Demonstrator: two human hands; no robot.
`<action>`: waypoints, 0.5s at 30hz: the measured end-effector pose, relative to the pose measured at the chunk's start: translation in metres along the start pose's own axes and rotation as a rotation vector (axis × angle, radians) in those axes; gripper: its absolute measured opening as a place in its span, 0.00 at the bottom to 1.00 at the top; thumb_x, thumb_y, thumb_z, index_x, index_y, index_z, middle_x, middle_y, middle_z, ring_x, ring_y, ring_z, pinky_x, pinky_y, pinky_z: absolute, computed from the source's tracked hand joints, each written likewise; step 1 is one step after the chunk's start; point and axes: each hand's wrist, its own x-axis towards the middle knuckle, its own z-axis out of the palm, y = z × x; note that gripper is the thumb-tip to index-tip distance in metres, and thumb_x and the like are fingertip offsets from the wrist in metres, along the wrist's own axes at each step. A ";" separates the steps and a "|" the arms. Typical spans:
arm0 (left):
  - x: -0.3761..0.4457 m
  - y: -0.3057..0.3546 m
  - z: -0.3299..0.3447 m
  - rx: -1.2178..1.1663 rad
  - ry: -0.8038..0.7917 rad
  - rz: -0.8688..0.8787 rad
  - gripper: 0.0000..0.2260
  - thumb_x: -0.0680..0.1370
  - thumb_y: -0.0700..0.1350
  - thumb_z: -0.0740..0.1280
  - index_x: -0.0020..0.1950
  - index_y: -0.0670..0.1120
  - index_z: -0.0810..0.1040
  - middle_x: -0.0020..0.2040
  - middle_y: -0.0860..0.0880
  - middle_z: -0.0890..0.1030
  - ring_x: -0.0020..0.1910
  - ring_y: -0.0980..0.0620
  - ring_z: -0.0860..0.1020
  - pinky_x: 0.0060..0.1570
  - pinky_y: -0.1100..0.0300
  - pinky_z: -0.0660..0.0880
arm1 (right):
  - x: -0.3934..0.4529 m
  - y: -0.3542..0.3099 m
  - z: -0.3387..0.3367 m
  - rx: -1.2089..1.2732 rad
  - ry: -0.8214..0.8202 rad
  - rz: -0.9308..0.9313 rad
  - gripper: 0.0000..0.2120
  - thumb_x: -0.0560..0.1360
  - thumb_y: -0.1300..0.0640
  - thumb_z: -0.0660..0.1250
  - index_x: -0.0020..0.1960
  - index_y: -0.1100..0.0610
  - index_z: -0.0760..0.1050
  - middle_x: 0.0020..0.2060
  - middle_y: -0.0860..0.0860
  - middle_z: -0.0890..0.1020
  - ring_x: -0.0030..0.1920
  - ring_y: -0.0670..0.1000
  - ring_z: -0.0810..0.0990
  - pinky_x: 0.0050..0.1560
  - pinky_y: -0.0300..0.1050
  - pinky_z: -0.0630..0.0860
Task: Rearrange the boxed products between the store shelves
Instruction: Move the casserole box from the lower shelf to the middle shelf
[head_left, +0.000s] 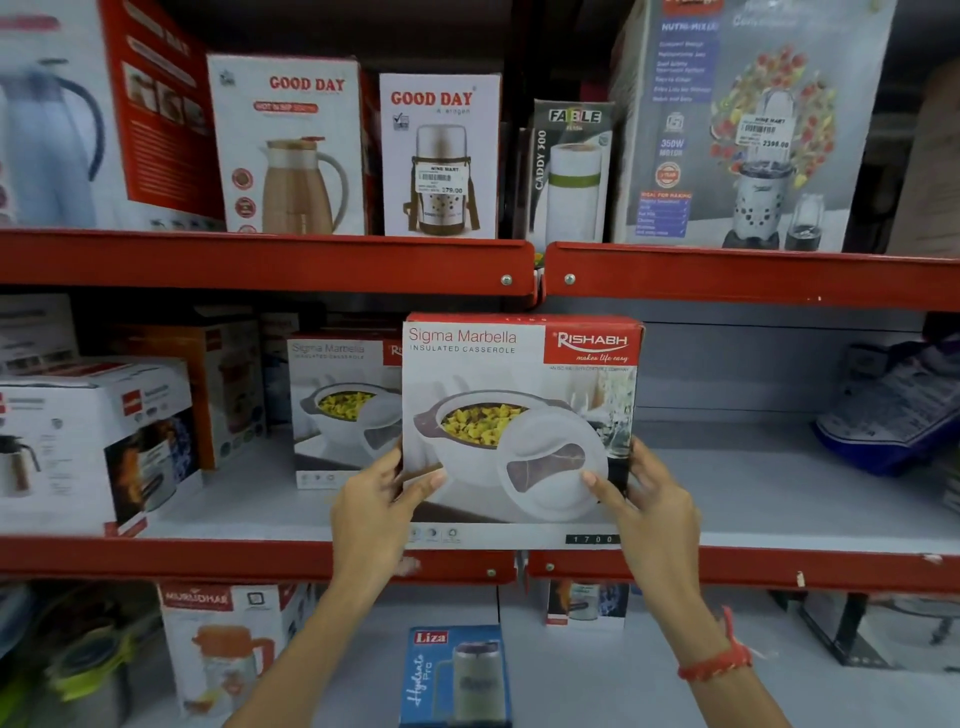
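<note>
At the centre of the frame a Sigma Marbella casserole box (519, 426) stands upright, its printed face toward the camera, its bottom edge at the front lip of the middle shelf (779, 499). Whether it rests on the shelf or is held just above it cannot be told. The left hand (376, 512) clasps the lower left edge, thumb laid across the front and the other fingers hidden behind; the right hand (649, 499) mirrors it on the lower right edge, so both hands' fingers are closed on the box. Holding low and at both sides keeps a broad, flat carton square and steady, probably so it can slide straight in or out without tipping.

Just left of it and further back stands a second casserole box (343, 410) of the same design, which suggests the held one belongs in this row. To the right the shelf is bare up to a blue packet (893, 415) at the right edge of the frame, leaving plenty of room. Kettle boxes (98, 441) fill the left of this shelf.

On the upper shelf (260, 262) stand two Good Day flask boxes (439, 156), a Fable box (571, 171) and a blender box (748, 130), faces forward. At the bottom of the frame a Liza box (454, 675) sits on the lower shelf.
</note>
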 end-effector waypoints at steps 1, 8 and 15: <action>-0.004 0.003 -0.009 -0.013 -0.002 -0.005 0.17 0.69 0.46 0.74 0.58 0.55 0.79 0.41 0.66 0.84 0.49 0.63 0.82 0.50 0.66 0.79 | -0.006 -0.004 0.001 0.005 0.002 -0.003 0.31 0.69 0.53 0.73 0.70 0.52 0.69 0.61 0.51 0.81 0.62 0.50 0.78 0.59 0.49 0.76; -0.030 0.021 -0.064 -0.087 -0.026 0.001 0.22 0.68 0.43 0.74 0.61 0.50 0.79 0.51 0.52 0.86 0.49 0.64 0.82 0.45 0.75 0.76 | -0.048 -0.038 0.002 0.016 0.026 -0.059 0.31 0.66 0.51 0.75 0.68 0.48 0.72 0.60 0.45 0.81 0.57 0.44 0.81 0.55 0.39 0.78; -0.050 0.029 -0.100 -0.104 0.004 0.000 0.24 0.67 0.41 0.75 0.60 0.55 0.76 0.37 0.68 0.83 0.45 0.71 0.80 0.39 0.79 0.74 | -0.080 -0.065 0.005 0.116 0.039 -0.009 0.31 0.63 0.52 0.77 0.65 0.46 0.74 0.50 0.32 0.81 0.50 0.32 0.80 0.54 0.34 0.79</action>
